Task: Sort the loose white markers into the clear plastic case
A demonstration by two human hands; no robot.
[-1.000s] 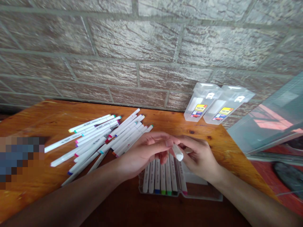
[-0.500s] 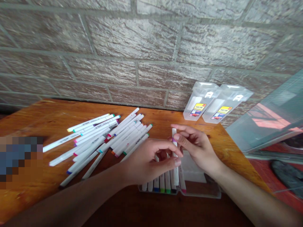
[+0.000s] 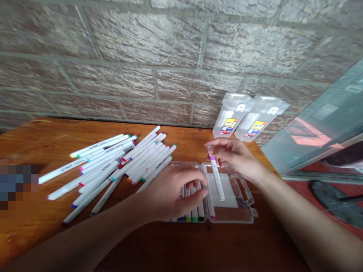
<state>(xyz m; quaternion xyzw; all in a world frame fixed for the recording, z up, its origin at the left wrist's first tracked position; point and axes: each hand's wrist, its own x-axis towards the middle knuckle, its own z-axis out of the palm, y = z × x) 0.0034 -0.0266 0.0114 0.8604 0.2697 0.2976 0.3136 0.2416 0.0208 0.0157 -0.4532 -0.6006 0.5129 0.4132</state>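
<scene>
Thumb and fingers of my right hand (image 3: 236, 156) pinch the top end of a white marker (image 3: 217, 183) with a purple band. The marker tilts, its lower end over the right half of an open clear plastic case (image 3: 233, 221). My left hand (image 3: 177, 192) hovers over the left half, holding nothing, with thumb and curled fingers apart. Beneath it several white markers (image 3: 194, 211) with coloured ends stand side by side in the case, partly hidden by the hand. One marker with a pink end (image 3: 210, 206) lies near the hinge.
A loose pile of white markers (image 3: 113, 162) covers the wooden table (image 3: 187, 138) on the left. Two closed clear cases with labels (image 3: 229, 122) stand against the brick wall (image 3: 167, 45) at the back right. A blurred patch hides the far left.
My right hand has drawn the marker to the right, away from my left hand, whose fingers no longer touch it. The marker now tilts over the case's right half. The view has shifted slightly.
</scene>
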